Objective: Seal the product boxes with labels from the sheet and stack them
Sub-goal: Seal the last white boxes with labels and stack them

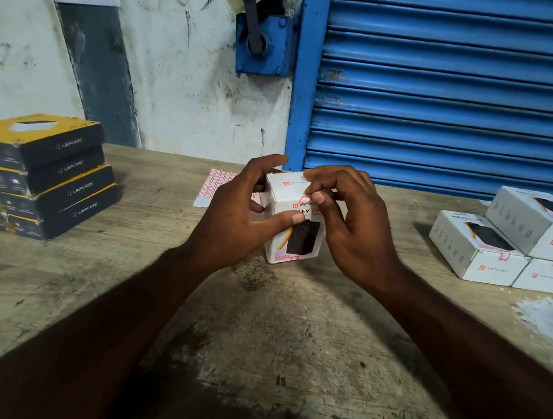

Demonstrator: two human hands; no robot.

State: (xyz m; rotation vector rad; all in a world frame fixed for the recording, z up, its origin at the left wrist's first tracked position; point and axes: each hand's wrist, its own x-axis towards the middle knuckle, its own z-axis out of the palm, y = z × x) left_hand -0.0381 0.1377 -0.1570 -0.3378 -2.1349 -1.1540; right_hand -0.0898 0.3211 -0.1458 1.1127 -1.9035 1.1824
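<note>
Our left hand [241,205] wraps the white product box [293,218] from the side, thumb pressed across its front face. Our right hand [347,214] comes in from the other side, thumb and forefinger pinched down on a small red-bordered label [305,199] at the box's upper edge, where the top flap meets the front. The box stands on end at the middle of the worn wooden table [254,327], its long axis upright and tipped slightly, printed front facing us, closing flap on top.

We judge the seal is being pressed home. If our thumb slides, the label could crease or land askew and miss one of the two faces, leaving the flap free. Since the box rests on a narrow end, too much downward pressure could tip it out of the left grip.

Just behind the left hand lies the label sheet [210,184], flat on the table. To the right sit the sealed white boxes [512,243], stacked in two layers. Well apart on the left rises a stack of black-and-yellow boxes [41,175].
</note>
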